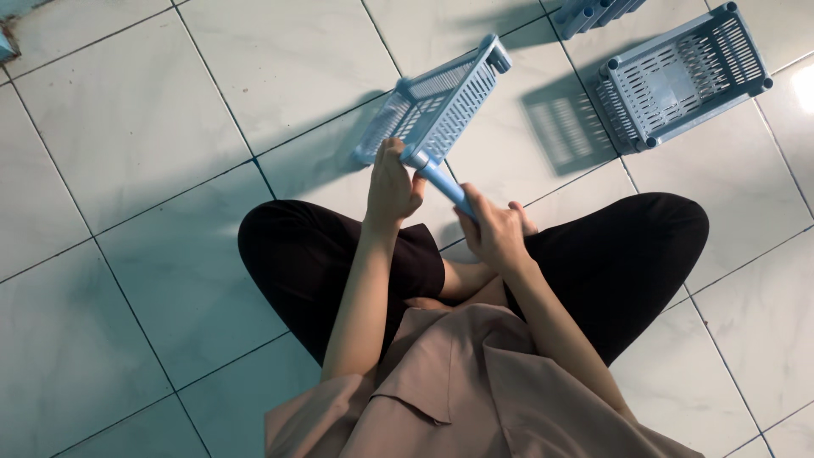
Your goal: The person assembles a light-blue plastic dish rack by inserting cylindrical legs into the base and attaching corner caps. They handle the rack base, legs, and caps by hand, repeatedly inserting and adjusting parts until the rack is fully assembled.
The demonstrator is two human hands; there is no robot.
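I sit cross-legged on a tiled floor. My left hand (392,187) grips the near corner of a light blue slotted plastic basket (441,106), which is tilted on its side above the floor. My right hand (494,231) is closed around a light blue plastic tube (445,187) whose upper end meets the basket's corner socket next to my left hand. Both hands are close together in front of my knees.
A second light blue slotted basket (682,78) lies on the floor at the upper right. Several light blue tubes (593,13) lie at the top edge. My black-trousered legs (297,254) spread left and right below the hands.
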